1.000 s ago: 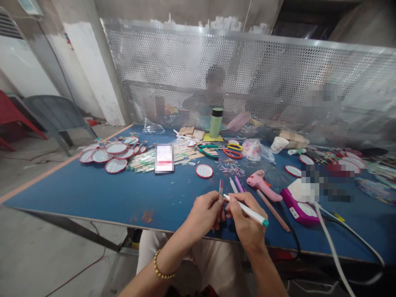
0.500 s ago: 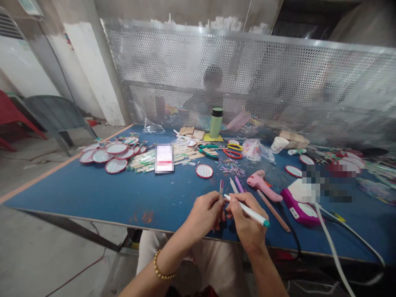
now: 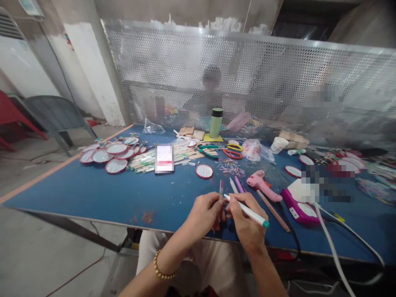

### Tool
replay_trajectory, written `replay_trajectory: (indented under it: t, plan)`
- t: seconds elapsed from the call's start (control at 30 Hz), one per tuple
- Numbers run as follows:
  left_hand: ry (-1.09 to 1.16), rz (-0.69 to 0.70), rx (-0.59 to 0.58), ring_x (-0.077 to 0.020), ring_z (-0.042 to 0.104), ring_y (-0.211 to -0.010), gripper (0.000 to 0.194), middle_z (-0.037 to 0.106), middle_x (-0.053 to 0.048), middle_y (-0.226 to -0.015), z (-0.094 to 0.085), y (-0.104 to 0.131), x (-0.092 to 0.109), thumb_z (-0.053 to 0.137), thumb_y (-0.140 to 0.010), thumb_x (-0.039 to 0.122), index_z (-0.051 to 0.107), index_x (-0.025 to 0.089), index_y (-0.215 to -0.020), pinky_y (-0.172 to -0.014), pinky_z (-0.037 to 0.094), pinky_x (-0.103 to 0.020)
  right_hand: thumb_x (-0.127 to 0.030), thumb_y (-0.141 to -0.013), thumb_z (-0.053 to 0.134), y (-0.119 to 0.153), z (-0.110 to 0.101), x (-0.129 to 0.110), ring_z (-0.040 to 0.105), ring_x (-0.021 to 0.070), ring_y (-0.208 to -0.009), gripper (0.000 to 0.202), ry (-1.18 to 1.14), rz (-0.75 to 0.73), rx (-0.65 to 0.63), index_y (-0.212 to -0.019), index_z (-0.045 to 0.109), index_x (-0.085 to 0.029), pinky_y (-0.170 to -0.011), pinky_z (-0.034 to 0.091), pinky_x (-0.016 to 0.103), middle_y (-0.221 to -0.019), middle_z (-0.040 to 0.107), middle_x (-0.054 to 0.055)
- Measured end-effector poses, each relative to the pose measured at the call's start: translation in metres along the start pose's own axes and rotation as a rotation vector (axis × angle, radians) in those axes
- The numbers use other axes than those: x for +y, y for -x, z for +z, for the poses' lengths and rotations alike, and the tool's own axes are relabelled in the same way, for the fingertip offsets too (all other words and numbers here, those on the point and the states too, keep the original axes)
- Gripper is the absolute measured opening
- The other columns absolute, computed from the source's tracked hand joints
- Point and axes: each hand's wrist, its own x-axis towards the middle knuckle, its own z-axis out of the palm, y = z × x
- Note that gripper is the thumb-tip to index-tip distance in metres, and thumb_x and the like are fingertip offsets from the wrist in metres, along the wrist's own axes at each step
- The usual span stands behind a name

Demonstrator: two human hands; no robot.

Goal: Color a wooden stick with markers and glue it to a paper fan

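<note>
My left hand (image 3: 206, 212) is closed around a narrow flat stick (image 3: 221, 187), whose purple upper end stands up above the fingers. In my right hand (image 3: 252, 233) is a white marker pen (image 3: 253, 213) with a green end, held in a writing grip. The marker's tip points left, close to the stick; whether they touch I cannot tell. Just beyond my right hand lie a white pen (image 3: 233, 185) and a purple pen (image 3: 239, 184). A round white disc with a red rim (image 3: 204, 171) rests beyond my left hand.
A pink glue gun (image 3: 262, 185) and a purple-and-white power strip (image 3: 301, 208) with cables lie at right. Further back are a phone (image 3: 164, 159), wooden sticks (image 3: 144, 163), stacked red-rimmed discs (image 3: 116, 166), pliers (image 3: 208, 150), a green bottle (image 3: 216, 123) and a paper cup (image 3: 279, 145).
</note>
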Motion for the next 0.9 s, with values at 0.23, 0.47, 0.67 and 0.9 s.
replay_trajectory:
  t: [0.23, 0.47, 0.67, 0.9]
  plan:
    - [-0.006, -0.003, 0.006, -0.0089, 0.048, -0.036, 0.03, 0.052, 0.004, -0.051, 0.0011, 0.0006, -0.0002, 0.05, -0.088, 0.043, 0.051, 0.02, -0.068, -0.035, 0.038, -0.018, -0.031, -0.09, 0.061, 0.0001, -0.0002, -0.002, 0.061, 0.0131, -0.046, 0.016, 0.021, -0.018, -0.023, -0.08, 0.068, -0.02, -0.045, 0.051, 0.024, -0.059, 0.067, -0.001]
    - [-0.038, 0.026, 0.006, -0.0098, 0.049, -0.036, 0.027, 0.051, 0.004, -0.05, 0.0001, 0.0005, -0.0019, 0.047, -0.088, 0.039, 0.049, 0.021, -0.068, -0.035, 0.037, -0.018, -0.029, -0.089, 0.06, -0.0038, -0.0011, -0.0082, 0.06, 0.0122, -0.043, 0.017, 0.053, -0.051, -0.034, -0.076, 0.067, -0.021, -0.043, 0.049, 0.022, -0.056, 0.066, -0.003]
    - [-0.023, 0.015, 0.006, -0.009, 0.048, -0.036, 0.028, 0.053, 0.005, -0.052, 0.0001, -0.0002, -0.0021, 0.049, -0.088, 0.04, 0.049, 0.021, -0.068, -0.035, 0.037, -0.018, -0.029, -0.089, 0.059, -0.0039, -0.0007, -0.0073, 0.061, 0.0127, -0.044, 0.017, 0.077, -0.055, -0.034, -0.077, 0.068, -0.021, -0.045, 0.05, 0.023, -0.058, 0.068, -0.002]
    - [-0.009, 0.012, 0.004, -0.0094, 0.049, -0.036, 0.029, 0.053, 0.004, -0.052, 0.0001, -0.0002, -0.0029, 0.049, -0.088, 0.042, 0.052, 0.02, -0.069, -0.035, 0.038, -0.018, -0.029, -0.09, 0.06, -0.0008, -0.0008, -0.0035, 0.062, 0.0129, -0.046, 0.016, 0.038, -0.033, -0.005, -0.08, 0.068, -0.02, -0.047, 0.053, 0.023, -0.06, 0.068, -0.001]
